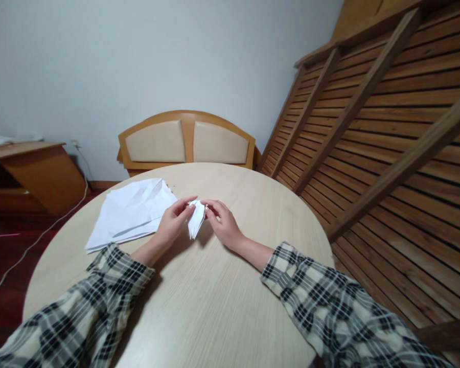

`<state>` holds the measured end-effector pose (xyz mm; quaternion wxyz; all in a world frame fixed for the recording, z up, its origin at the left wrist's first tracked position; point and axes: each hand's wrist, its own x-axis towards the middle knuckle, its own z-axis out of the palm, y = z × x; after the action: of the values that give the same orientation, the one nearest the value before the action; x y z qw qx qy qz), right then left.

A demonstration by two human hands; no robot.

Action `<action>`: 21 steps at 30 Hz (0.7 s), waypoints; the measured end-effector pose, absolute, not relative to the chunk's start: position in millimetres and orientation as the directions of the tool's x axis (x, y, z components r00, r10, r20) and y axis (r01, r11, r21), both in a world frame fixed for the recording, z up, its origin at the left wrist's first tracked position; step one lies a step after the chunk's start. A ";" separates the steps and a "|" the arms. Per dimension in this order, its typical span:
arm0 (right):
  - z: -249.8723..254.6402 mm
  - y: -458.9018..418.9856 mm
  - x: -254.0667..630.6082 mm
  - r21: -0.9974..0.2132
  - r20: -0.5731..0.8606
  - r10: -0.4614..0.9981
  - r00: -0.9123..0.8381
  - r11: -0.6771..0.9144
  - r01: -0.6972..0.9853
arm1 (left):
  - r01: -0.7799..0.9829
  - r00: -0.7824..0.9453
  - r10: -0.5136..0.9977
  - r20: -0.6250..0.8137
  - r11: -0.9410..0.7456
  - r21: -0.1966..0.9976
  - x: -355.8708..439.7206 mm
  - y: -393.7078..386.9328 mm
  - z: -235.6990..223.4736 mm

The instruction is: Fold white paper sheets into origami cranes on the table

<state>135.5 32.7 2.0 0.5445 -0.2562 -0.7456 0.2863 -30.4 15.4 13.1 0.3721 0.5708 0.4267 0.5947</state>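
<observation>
A small piece of folded white paper is held up above the round table, its narrow points hanging downward. My left hand pinches its upper left side between thumb and fingers. On the opposite side, my right hand grips the upper right edge in the same way. The fingers cover part of the top of the folded paper, so its full shape is hidden there. Left of my left hand lies a stack of creased white sheets.
The round pale wooden table fills the middle. Beyond it stands a headboard with cream panels. A slatted wooden frame leans along the right. At the left are a wooden desk and a white cable on the dark floor.
</observation>
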 end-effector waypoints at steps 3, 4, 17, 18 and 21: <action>1.8 32.5 135.9 -0.709 0.659 0.697 -0.283 0.701 0.077 | 0.036 -0.075 0.934 0.350 -0.348 0.937 -30.2 13.5 15.1; 1.5 32.8 136.0 -0.713 0.654 0.700 -0.286 0.697 0.076 | 0.037 -0.072 0.935 0.348 -0.346 0.937 -30.4 13.1 15.6; -3.5 41.4 136.6 -0.786 0.601 0.767 -0.226 0.618 0.006 | 0.180 0.055 0.906 0.419 -0.422 0.889 -32.8 14.6 13.4; -3.7 42.0 136.9 -0.790 0.596 0.774 -0.213 0.612 0.013 | 0.201 0.059 0.900 0.431 -0.434 0.878 -32.7 14.1 13.7; -4.3 44.9 137.8 -0.807 0.580 0.799 -0.157 0.591 0.023 | 0.256 0.083 0.880 0.468 -0.472 0.843 -32.6 12.9 14.5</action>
<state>137.8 44.9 -4.3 0.5749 -0.3016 -0.6817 0.3373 -32.6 12.9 14.5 0.2941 0.6745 0.4212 0.5302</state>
